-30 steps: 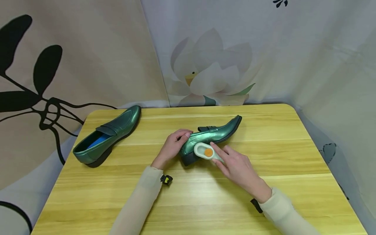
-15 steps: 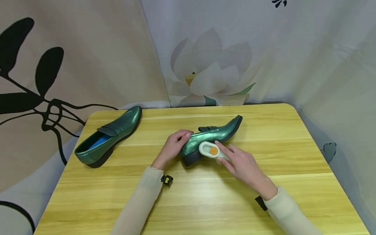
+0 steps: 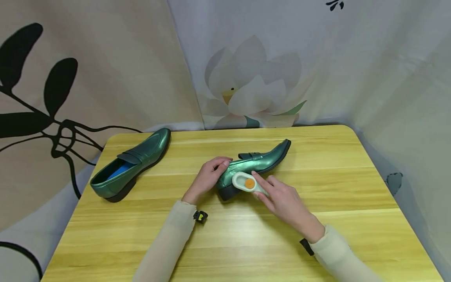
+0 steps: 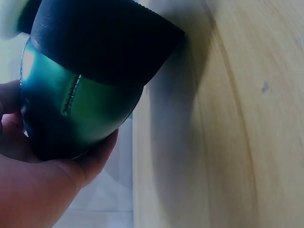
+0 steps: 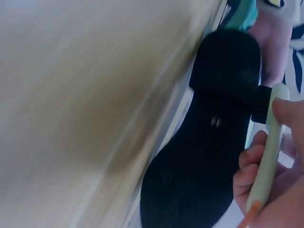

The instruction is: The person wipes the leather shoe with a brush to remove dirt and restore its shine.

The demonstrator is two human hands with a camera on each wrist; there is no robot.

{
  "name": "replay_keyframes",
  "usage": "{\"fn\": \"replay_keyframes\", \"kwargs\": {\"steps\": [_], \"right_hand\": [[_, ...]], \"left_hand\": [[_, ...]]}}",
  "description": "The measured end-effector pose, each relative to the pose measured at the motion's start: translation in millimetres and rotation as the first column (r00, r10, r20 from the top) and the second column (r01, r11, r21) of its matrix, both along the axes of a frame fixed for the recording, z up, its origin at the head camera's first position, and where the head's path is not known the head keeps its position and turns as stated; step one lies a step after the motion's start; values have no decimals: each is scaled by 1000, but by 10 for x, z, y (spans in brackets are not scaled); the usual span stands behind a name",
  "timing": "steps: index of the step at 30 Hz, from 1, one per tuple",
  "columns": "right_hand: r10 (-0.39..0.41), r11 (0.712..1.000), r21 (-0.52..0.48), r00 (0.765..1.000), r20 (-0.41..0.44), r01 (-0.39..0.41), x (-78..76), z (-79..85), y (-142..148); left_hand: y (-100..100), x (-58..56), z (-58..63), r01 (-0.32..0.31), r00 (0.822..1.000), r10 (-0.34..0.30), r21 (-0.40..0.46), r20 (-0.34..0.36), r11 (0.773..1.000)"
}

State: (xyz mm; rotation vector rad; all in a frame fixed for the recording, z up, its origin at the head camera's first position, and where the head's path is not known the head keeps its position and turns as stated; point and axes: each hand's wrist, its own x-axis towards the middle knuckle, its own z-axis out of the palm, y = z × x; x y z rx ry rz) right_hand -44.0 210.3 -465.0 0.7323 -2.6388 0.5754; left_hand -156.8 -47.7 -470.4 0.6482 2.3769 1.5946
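Note:
A metallic green loafer [image 3: 262,161] is tilted on its side over the table, toe pointing to the far right. My left hand [image 3: 206,178] grips it at the heel end, thumb and fingers around the rim of its opening, as the left wrist view also shows. My right hand [image 3: 287,201] holds a small pale green brush [image 3: 237,179] with an orange spot. In the right wrist view, the brush's dark bristles [image 5: 261,104] meet the shoe's side just above the black sole [image 5: 204,128]. The loafer's inside is hidden in the head view.
A matching green loafer [image 3: 149,149] with a blue insole [image 3: 119,169] stands upright at the table's far left. Light wood tabletop [image 3: 225,243] lies under both arms. Printed curtains [image 3: 253,78] hang close behind the table's back edge.
My right hand has carried the brush a little right along the shoe's side, then back left toward the heel. The left hand and the gripped loafer stay almost still.

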Motion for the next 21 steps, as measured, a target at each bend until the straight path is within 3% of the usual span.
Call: {"fn": "replay_keyframes", "kwargs": {"steps": [6, 15, 21], "right_hand": [[64, 998, 6, 996, -61, -64, -20, -11, -213], [-101, 994, -50, 995, -23, 99, -80, 89, -177], [28, 1000, 0, 998, -59, -28, -41, 45, -305]], "left_hand": [[8, 24, 31, 27, 1000, -27, -9, 1, 1000], [-10, 57, 34, 39, 999, -39, 47, 1, 998], [-33, 64, 55, 61, 998, -61, 65, 5, 996]]}}
